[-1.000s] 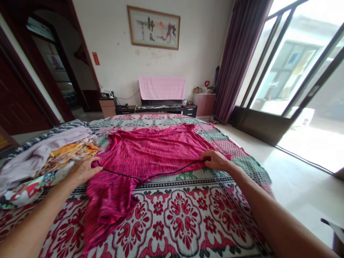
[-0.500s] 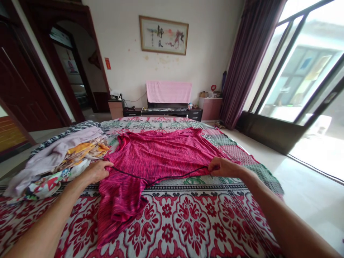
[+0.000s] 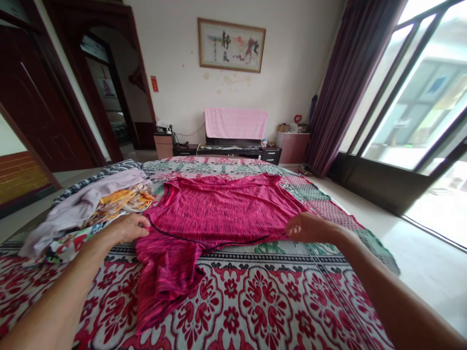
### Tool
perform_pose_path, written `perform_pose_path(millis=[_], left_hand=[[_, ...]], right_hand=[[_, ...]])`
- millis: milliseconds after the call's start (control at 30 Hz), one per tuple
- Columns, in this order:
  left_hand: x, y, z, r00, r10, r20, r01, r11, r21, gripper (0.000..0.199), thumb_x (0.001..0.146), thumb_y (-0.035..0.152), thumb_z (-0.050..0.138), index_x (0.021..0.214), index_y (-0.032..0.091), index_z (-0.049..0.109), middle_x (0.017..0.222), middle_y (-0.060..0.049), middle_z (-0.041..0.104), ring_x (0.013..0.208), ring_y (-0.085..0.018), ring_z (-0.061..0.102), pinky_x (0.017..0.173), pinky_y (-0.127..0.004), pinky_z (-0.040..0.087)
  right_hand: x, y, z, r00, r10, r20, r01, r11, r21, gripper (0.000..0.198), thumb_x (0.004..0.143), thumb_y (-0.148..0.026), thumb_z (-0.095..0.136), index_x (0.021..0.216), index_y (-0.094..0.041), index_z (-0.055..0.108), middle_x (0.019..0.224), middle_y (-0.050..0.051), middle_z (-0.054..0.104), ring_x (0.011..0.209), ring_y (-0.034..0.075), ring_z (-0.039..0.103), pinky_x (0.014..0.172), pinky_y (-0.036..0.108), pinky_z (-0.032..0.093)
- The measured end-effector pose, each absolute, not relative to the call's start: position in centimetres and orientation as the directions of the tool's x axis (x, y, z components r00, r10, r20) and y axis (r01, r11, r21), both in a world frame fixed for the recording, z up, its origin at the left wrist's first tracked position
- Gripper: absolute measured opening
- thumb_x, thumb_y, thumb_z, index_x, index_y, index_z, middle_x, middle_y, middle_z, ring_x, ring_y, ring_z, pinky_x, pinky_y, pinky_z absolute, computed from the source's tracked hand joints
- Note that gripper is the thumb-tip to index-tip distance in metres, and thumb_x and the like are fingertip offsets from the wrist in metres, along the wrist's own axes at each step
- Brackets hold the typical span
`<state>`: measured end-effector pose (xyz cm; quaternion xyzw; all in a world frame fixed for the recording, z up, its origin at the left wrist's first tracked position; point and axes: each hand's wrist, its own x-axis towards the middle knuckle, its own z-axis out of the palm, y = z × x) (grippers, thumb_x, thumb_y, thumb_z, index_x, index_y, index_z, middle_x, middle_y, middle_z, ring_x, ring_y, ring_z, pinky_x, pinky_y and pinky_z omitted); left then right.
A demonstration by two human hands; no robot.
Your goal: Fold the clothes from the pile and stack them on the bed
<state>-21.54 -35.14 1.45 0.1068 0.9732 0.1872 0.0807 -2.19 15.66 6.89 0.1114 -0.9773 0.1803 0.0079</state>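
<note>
A pinkish-red streaked shirt point(image 3: 222, 209) with dark seam trim lies spread over the patterned bedspread point(image 3: 255, 301). At its left edge my left hand point(image 3: 133, 227) is closed, pinching the fabric where the dark trim begins. My right hand point(image 3: 301, 227) is closed on the near right edge, at the other end of the trim. Between the two hands the trimmed edge runs in a shallow curve. One part of the shirt, folded and rumpled, hangs toward me below my left hand.
Left of the shirt lies a heap of clothes point(image 3: 98, 199) in lilac, orange and white prints. Beyond the bed stands a low black cabinet point(image 3: 233, 152) with a pink cloth point(image 3: 236, 122) above it. A purple curtain point(image 3: 350, 82) and glass doors are on the right.
The camera view has shifted slightly, so the room appears farther right. The shirt's body looks smoother. Both hands keep hold at nearly the same places on its edge.
</note>
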Motion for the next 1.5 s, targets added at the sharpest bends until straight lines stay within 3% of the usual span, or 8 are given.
perform_pose_path(millis=[167,367,633,1000,1100,1267,1400,1500], left_hand=[[-21.4,-35.2,2.1,-0.953,0.284,-0.101,0.233,0.907,0.351,0.026,0.06,0.042,0.059,0.071,0.02,0.067,0.048,0.002,0.049,0.05,-0.015,0.05,0.045,-0.023,0.034],[-18.7,-35.0,3.8,-0.899,0.305,-0.313,0.149,0.888,0.435,0.027,0.059,0.044,0.058,0.071,0.02,0.06,0.051,0.003,0.05,0.047,-0.013,0.048,0.042,-0.021,0.031],[-14.9,-35.0,6.2,-0.702,0.377,-0.604,0.085,0.886,0.455,0.029,0.063,0.048,0.059,0.061,0.019,0.058,0.047,0.0,0.055,0.04,-0.013,0.049,0.04,-0.021,0.033],[-11.7,-30.7,6.3,-0.757,0.331,-0.563,0.178,0.934,0.31,0.011,0.054,0.027,0.047,0.054,0.018,0.052,0.039,0.002,0.049,0.036,-0.012,0.045,0.037,-0.02,0.03],[-11.8,-32.0,6.8,-0.77,0.342,-0.539,0.171,0.924,0.342,0.01,0.054,0.027,0.046,0.053,0.019,0.052,0.041,0.001,0.051,0.037,-0.013,0.047,0.038,-0.02,0.031],[-11.7,-34.1,8.1,-0.777,0.292,-0.558,0.1,0.932,0.349,0.01,0.054,0.028,0.047,0.052,0.019,0.051,0.044,0.001,0.055,0.038,-0.013,0.049,0.039,-0.02,0.03],[-11.7,-34.5,7.9,-0.787,0.224,-0.574,0.071,0.958,0.277,0.008,0.05,0.026,0.048,0.05,0.019,0.051,0.041,-0.001,0.054,0.036,-0.015,0.048,0.038,-0.021,0.029],[-12.6,-35.1,7.3,-0.821,0.146,-0.552,0.054,0.982,0.18,0.008,0.05,0.027,0.05,0.05,0.019,0.052,0.036,-0.001,0.05,0.033,-0.014,0.043,0.036,-0.023,0.028]], right_hand=[[-5.3,5.5,7.6,-0.818,-0.57,0.075,-0.535,0.708,-0.461,0.02,0.074,-0.01,0.055,0.082,-0.017,0.072,0.081,0.002,0.07,0.07,0.011,0.062,0.064,0.021,0.046],[-5.7,-2.1,5.6,-0.596,-0.783,0.175,-0.767,0.491,-0.414,0.02,0.072,-0.008,0.061,0.087,-0.017,0.072,0.087,0.002,0.069,0.08,0.012,0.06,0.075,0.022,0.045],[-5.6,-2.5,3.9,-0.585,-0.783,0.212,-0.796,0.503,-0.338,0.023,0.075,-0.009,0.057,0.093,-0.017,0.069,0.086,0.003,0.067,0.08,0.014,0.059,0.074,0.023,0.044],[-5.1,-4.8,3.6,-0.545,-0.822,0.163,-0.835,0.515,-0.192,0.013,0.078,-0.015,0.057,0.081,-0.018,0.07,0.078,0.002,0.067,0.077,0.014,0.06,0.07,0.022,0.043],[-4.7,-5.2,3.8,-0.534,-0.831,0.16,-0.836,0.49,-0.247,0.012,0.077,-0.014,0.058,0.079,-0.018,0.069,0.079,0.001,0.069,0.077,0.013,0.061,0.069,0.02,0.043],[-3.5,-6.8,3.4,-0.467,-0.868,0.171,-0.819,0.351,-0.454,0.01,0.08,-0.021,0.062,0.082,-0.016,0.07,0.079,0.0,0.07,0.071,0.009,0.061,0.064,0.016,0.043],[-3.1,-6.5,4.0,-0.442,-0.887,0.133,-0.744,0.279,-0.607,0.018,0.084,-0.029,0.06,0.085,-0.014,0.071,0.077,0.0,0.069,0.066,0.007,0.06,0.059,0.013,0.042],[-4.0,-5.0,4.9,-0.515,-0.838,0.179,-0.743,0.332,-0.581,0.015,0.083,-0.021,0.058,0.084,-0.014,0.071,0.076,0.001,0.069,0.065,0.007,0.06,0.061,0.014,0.042]])
